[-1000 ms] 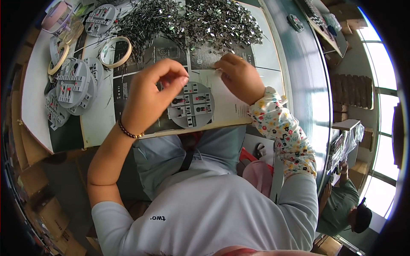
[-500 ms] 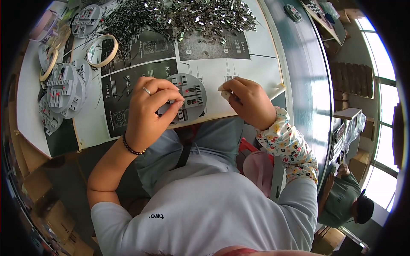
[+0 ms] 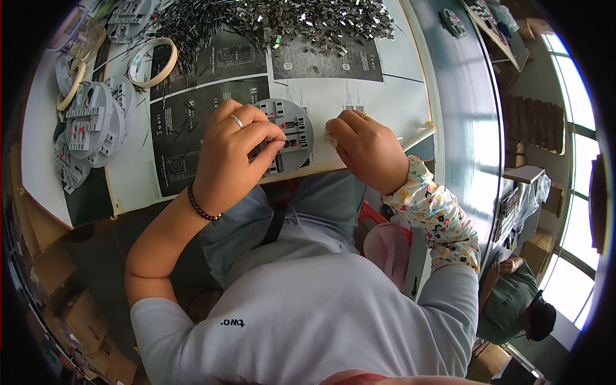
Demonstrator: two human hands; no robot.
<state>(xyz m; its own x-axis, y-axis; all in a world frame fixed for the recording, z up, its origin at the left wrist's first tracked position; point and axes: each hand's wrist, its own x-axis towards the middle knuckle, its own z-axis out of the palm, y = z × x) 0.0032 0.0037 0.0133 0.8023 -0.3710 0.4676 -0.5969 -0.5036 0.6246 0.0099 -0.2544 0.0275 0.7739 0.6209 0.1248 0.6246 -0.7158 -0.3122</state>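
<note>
A round grey plastic fixture (image 3: pixel 305 122) with raised slotted blocks and small red parts lies at the table's front edge. Over its left side is my left hand (image 3: pixel 234 149), thumb and index finger pinched together above the blocks. Whatever may be between those fingertips is too small to make out. To the right of the fixture, apart from it, my right hand (image 3: pixel 373 153) is closed, with thumb and fingertips pressed together. Its grip is partly hidden by the fingers themselves. Part of the fixture is covered by my left hand.
Small shiny metal pieces (image 3: pixel 321 25) are heaped at the back, beside thin dark strips (image 3: pixel 186 48). A tape roll (image 3: pixel 172 67) stands left of them. More grey round fixtures (image 3: pixel 96 122) are stacked at the left. Another person (image 3: pixel 513 298) sits at far right.
My right hand's fingers have curled in further. My left hand keeps its pinch over the fixture, slightly farther right. The whole view has shifted a little.
</note>
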